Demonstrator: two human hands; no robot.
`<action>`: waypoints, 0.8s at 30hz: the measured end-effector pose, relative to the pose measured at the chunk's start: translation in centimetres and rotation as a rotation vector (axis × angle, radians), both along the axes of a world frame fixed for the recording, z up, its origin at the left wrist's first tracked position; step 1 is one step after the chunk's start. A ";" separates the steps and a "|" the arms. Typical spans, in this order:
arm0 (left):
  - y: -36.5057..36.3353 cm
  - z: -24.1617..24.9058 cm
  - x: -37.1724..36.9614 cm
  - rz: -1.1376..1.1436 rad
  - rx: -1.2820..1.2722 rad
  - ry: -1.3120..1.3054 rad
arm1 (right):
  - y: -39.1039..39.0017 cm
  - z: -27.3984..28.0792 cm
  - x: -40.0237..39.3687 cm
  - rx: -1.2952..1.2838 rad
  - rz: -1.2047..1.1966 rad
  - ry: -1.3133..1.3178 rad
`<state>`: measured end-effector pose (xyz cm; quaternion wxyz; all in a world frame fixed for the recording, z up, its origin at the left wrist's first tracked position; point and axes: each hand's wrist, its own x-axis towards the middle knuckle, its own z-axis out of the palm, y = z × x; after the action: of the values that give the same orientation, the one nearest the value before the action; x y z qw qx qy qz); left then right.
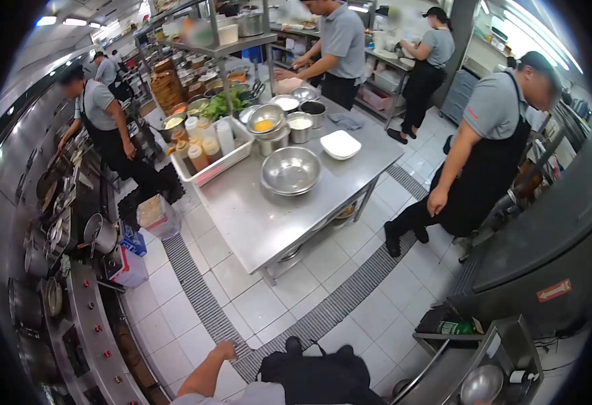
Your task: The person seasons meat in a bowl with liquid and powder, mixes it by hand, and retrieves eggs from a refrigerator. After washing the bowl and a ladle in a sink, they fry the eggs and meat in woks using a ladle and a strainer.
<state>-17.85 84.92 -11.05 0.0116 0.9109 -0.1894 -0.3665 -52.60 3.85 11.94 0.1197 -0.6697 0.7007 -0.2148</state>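
Observation:
My left hand (224,351) hangs low at the bottom of the view, over the tiled floor and the drain grate, touching nothing that shows; its fingers look curled, but what they hold, if anything, cannot be made out. My right hand is out of sight. Ahead stands a steel table (225,229). On it are a large metal bowl (290,170), a white square bowl (340,144), a metal bowl with yellow egg (265,123) and a white basket (218,165) of squeeze bottles.
A person in a black apron (488,158) stands at the right; others work behind the table and at the left stoves (66,223). A steel cart (505,344) is at the lower right. Boxes (159,217) stand on the floor left of the table.

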 end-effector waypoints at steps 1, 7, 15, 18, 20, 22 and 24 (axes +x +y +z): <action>1.6 -1.6 -1.8 0.234 -0.070 0.115 | -2.6 -2.6 3.6 0.081 0.159 -0.194; 0.4 2.3 -2.9 1.340 -0.277 0.598 | 7.7 -2.2 38.7 0.648 0.484 -0.708; -1.6 5.2 -6.7 1.904 -0.574 0.283 | 22.2 2.6 84.7 0.951 0.965 -0.978; -4.9 7.6 -3.6 2.035 -0.491 0.311 | 27.5 3.9 99.8 1.000 1.046 -1.023; -6.7 8.9 -1.1 2.095 -0.492 0.300 | 30.0 3.3 109.3 1.029 1.039 -1.034; -8.5 10.5 1.0 2.148 -0.496 0.275 | 32.1 2.5 116.8 1.141 1.098 -1.086; -9.9 11.5 3.0 2.181 -0.502 0.254 | 34.4 1.3 123.9 1.208 1.009 -1.050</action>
<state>-14.80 75.05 0.42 0.5281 0.5177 0.6421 -0.2021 71.31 38.21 13.22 0.8251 -0.5363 0.1774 -0.0126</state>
